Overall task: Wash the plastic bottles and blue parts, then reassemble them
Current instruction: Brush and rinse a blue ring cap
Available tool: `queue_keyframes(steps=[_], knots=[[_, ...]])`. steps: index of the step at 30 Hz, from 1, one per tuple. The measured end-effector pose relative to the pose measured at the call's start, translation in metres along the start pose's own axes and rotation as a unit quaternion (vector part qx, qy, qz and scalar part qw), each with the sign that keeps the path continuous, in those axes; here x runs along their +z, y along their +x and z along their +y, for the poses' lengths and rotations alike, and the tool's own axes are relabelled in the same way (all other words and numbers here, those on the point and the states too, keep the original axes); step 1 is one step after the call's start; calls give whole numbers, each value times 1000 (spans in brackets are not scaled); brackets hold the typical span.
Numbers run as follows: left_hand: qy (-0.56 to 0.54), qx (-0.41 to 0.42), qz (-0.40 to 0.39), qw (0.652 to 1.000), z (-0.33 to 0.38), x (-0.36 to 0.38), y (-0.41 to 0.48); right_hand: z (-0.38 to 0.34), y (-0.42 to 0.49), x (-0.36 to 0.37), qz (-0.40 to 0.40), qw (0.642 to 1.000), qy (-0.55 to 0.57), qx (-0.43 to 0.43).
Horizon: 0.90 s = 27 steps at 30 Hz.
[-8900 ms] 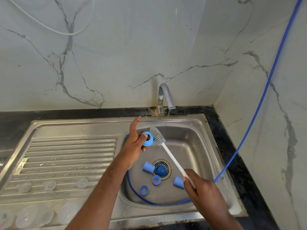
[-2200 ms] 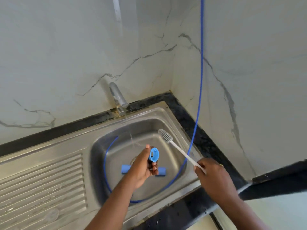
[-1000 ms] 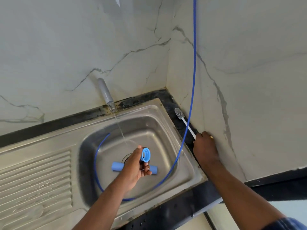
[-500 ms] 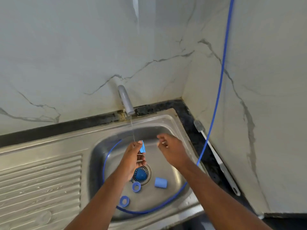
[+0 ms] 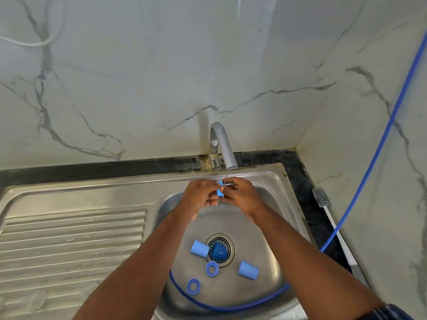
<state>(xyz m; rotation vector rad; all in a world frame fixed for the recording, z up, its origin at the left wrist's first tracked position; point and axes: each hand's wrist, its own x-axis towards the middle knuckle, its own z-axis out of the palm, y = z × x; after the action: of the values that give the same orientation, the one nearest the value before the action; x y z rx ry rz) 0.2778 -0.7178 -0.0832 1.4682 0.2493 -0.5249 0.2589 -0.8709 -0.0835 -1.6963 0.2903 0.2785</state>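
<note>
Two hands, left (image 5: 200, 197) and right (image 5: 241, 196), both pinch one wet ring (image 5: 219, 188) under the tap (image 5: 222, 144); light, probably slippery, so grip its rim.

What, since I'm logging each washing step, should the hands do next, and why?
Probably roll and rub the blue part between the fingers under the faucet's thin stream. Both the left hand and right hand pinch it there, the brush lies aside, and other blue pieces wait in the sink.
</note>
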Motion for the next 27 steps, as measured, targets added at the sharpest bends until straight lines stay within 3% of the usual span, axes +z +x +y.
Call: queue_keyframes(steps=[6, 16, 27], knots=[[-80, -18, -37, 996, -5, -1, 3, 4, -4, -8, -33, 996, 83, 25], [-21, -78, -35, 996, -6, 5, 0, 17, -12, -10, -50, 996, 65, 30], [-28, 84, -27, 996, -3, 2, -1, -1, -13, -9, -70, 979, 176, 72]])
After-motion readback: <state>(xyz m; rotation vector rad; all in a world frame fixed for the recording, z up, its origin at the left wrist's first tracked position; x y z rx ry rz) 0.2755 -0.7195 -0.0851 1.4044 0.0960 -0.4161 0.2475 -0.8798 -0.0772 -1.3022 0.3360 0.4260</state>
